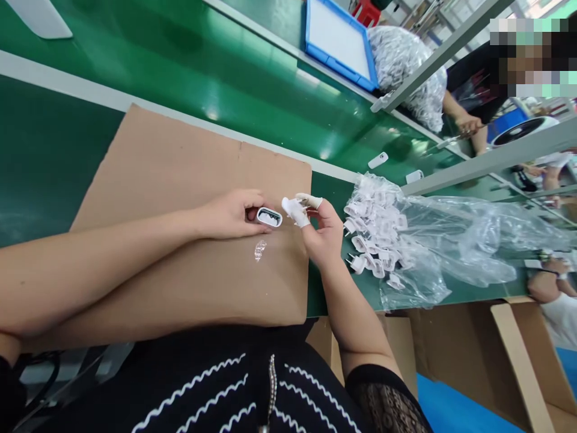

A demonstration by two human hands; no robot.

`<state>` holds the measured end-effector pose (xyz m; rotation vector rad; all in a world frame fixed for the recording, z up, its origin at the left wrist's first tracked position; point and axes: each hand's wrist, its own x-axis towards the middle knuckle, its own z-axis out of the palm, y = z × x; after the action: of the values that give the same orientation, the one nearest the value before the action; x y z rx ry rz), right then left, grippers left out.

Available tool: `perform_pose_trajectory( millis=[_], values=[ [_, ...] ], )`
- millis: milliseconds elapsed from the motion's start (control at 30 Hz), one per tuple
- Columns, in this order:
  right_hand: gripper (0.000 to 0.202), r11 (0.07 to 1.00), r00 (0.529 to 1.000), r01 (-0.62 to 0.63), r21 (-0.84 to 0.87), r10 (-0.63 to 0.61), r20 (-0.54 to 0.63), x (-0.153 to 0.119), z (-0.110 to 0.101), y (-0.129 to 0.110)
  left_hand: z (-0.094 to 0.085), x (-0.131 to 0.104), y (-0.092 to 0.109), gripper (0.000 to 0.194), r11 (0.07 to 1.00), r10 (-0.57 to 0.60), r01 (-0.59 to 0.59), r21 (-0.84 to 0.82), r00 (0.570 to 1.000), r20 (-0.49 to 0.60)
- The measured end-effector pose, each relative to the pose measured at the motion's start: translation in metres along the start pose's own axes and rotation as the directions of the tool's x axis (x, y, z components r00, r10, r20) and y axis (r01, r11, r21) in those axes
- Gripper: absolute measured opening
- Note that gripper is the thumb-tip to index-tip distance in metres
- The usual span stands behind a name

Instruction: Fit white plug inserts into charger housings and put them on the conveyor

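Note:
Over the brown cardboard sheet (pixel 202 162), my left hand (pixel 237 213) holds a white oval housing (pixel 269 218) whose open end faces up and shows parts inside. Just right of it, my right hand (pixel 320 225) has white covers on its thumb and a finger, and these pinch a small white plug piece (pixel 293 207) with metal pins. The housing and the plug piece are apart. A scrap of clear film (pixel 260 250) lies on the cardboard below my left hand. A pile of white plug pieces (pixel 378 228) lies on a clear plastic bag to the right of my right hand.
Two white parts, one a small housing (pixel 377 160), lie beyond the pile. A blue-rimmed tray (pixel 340 45) and a stuffed clear bag (pixel 406 66) stand across the green bench. Metal bars cross at right. Other people work there. An open carton (pixel 469 355) sits low at right.

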<state>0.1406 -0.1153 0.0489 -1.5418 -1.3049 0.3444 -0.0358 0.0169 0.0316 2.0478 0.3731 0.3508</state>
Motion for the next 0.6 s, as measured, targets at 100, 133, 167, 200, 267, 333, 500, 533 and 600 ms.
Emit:
perform_pose_trajectory(
  millis=[100,133,167,200,267,333,500,533,600],
  values=[
    [0.025,0.942,0.969,0.248,-0.228,-0.238,0.071,-0.004,0.000,-0.006,-0.001,0.001,-0.003,0.026,0.999,0.030,-0.029,0.032,0.999,-0.029],
    [0.027,0.907,0.953,0.303,-0.292,-0.283,0.110,-0.005,0.001,-0.008,0.000,0.002,-0.004,0.026,0.998,0.035,-0.033,0.044,0.999,-0.038],
    [0.028,0.873,0.937,0.348,-0.343,-0.314,0.151,-0.006,0.001,-0.009,0.001,0.002,-0.004,0.027,0.998,0.037,-0.035,0.052,0.998,-0.042],
    [0.029,0.842,0.922,0.386,-0.378,-0.339,0.186,-0.007,0.003,-0.011,0.002,0.003,-0.004,0.028,0.998,0.036,-0.034,0.055,0.998,-0.046],
    [0.029,0.799,0.898,0.438,-0.413,-0.373,0.232,-0.009,0.005,-0.012,0.004,0.003,-0.002,0.031,0.998,0.035,-0.031,0.058,0.998,-0.052],
    [0.027,0.784,0.891,0.453,-0.424,-0.376,0.255,-0.009,0.006,-0.013,0.005,0.002,0.000,0.033,0.998,0.037,-0.034,0.059,0.998,-0.057],
    [0.030,0.828,0.899,0.399,-0.394,-0.268,0.347,-0.005,0.007,-0.013,0.003,0.002,0.001,0.036,0.998,-0.005,0.009,0.060,0.998,-0.063],
    [0.029,0.828,0.896,0.395,-0.397,-0.254,0.363,-0.003,0.008,-0.012,0.002,0.003,0.000,0.037,0.998,-0.015,0.018,0.064,0.998,-0.060],
    [0.027,0.813,0.896,0.389,-0.433,-0.226,0.382,-0.001,0.010,-0.012,0.000,0.004,0.001,0.038,0.997,-0.010,0.014,0.078,0.999,-0.044]
  ],
)
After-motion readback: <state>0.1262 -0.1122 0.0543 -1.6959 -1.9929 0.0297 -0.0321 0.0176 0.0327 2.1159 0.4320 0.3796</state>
